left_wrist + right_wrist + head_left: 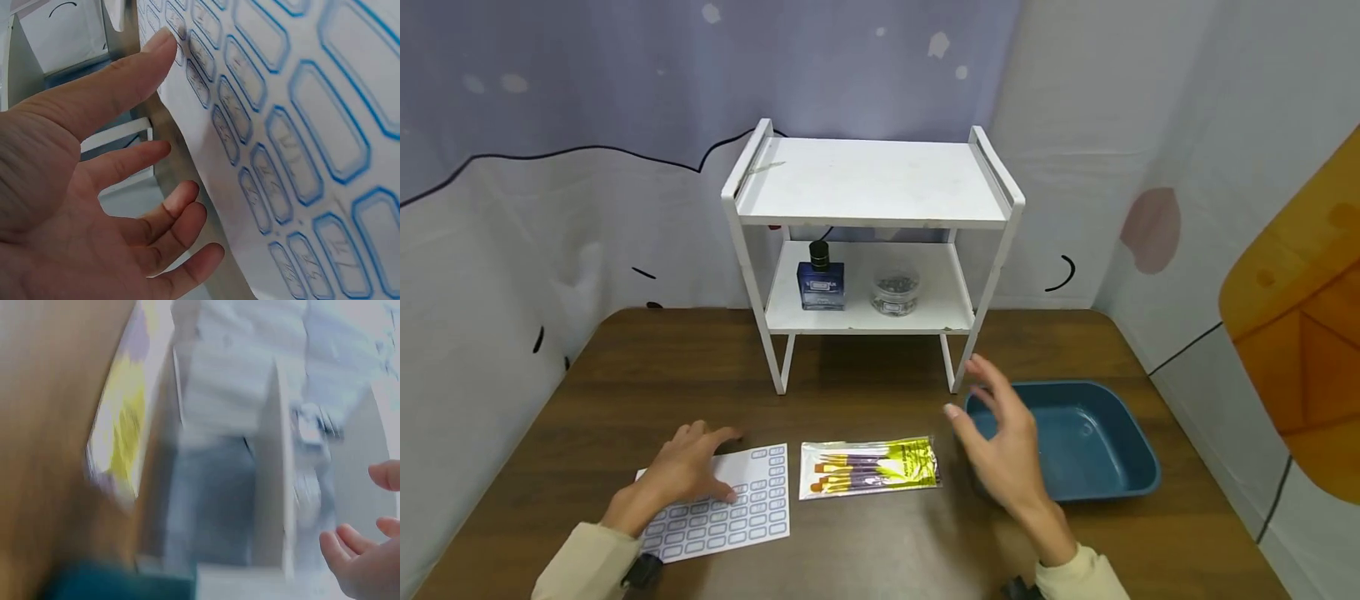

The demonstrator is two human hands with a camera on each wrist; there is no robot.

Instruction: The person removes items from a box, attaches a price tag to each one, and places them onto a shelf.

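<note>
My left hand (679, 473) is over a white sheet of blue-framed labels (758, 506), its fingers spread and loosely bent. The left wrist view shows the thumb (128, 78) crossing the sheet's edge; whether it touches the paper I cannot tell. Rows of labels (290, 147) with faint marks fill that view. My right hand (1006, 454) is raised with thumb and fingers apart and nothing between them, in front of the left side of a teal plastic basin (1138, 442). Between the hands lies a clear packet of paintbrushes (871, 468) with a yellow end.
A white two-tier shelf (880, 179) stands at the back of the brown table (655, 367). On its lower tier are a dark blue bottle (822, 287) with a black cap and a clear round jar (895, 293). Patterned cloth (587, 225) hangs behind. The right wrist view is blurred.
</note>
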